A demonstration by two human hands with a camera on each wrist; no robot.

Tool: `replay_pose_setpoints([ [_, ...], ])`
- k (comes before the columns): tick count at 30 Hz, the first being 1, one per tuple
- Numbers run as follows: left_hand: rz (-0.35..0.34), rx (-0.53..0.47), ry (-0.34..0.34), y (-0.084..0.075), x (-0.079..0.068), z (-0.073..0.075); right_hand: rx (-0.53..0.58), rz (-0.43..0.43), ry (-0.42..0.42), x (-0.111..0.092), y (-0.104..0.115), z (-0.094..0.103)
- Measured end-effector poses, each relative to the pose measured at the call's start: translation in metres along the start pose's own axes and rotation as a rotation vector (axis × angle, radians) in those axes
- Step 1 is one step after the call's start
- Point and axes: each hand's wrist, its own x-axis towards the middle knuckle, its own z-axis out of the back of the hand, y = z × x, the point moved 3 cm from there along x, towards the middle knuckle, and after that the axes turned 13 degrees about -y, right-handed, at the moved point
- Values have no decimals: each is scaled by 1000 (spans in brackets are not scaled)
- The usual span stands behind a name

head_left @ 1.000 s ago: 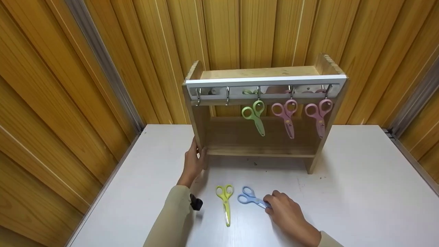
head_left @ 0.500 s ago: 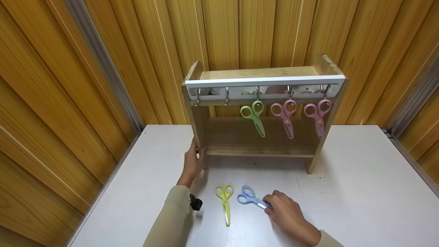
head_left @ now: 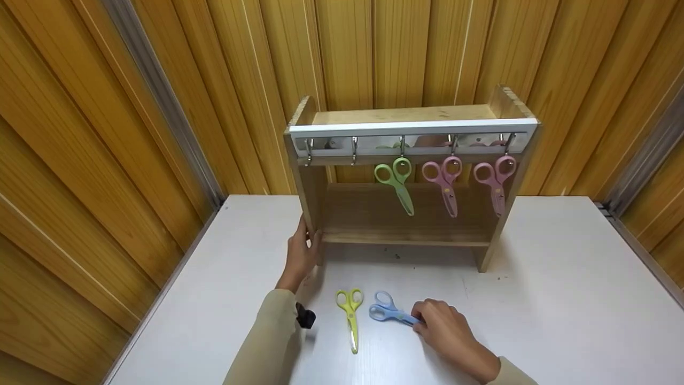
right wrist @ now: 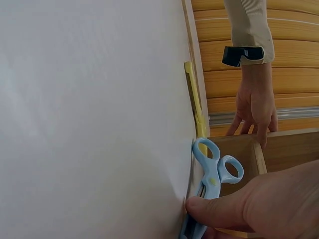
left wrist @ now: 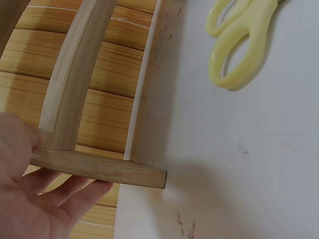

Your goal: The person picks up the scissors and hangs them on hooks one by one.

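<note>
With thumb and fingers my right hand [head_left: 445,332] pinches the blade end of a pair of light blue scissors [head_left: 394,314]; their two handle loops point left toward the rack side. In the right wrist view the thumb lies across the blades of the blue scissors [right wrist: 212,177]. My left hand [head_left: 300,255] grips the lower left side panel of a wooden rack [head_left: 406,236], thumb on the inner face and fingers outside, as the side panel [left wrist: 104,168] shows in the left wrist view. Between the hands, yellow-green scissors [head_left: 350,315] lie on the table, loops away from me.
A metal hook rail [head_left: 342,143] crosses the rack's top front. Green scissors [head_left: 398,182] and two pink pairs [head_left: 448,182] hang from its hooks; the two left hooks [head_left: 354,149] hold nothing. The white table [head_left: 566,278] meets wood-patterned walls [head_left: 395,53] behind and at the sides.
The blue scissors have rolled slightly in my right hand, their loops shifting a little. My left hand has stayed on the rack, and the yellow-green scissors lie as before.
</note>
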Motion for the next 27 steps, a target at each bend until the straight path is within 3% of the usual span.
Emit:
replay_pose_setpoints([
  [10,48,7,12,0,1,-1,-27,57,-21,7,6,11],
  [22,54,-5,16,0,0,-1,-18,182,-117,42,37,68],
  [27,26,-8,14,-2,0,0,-9,266,-207,55,52,89],
])
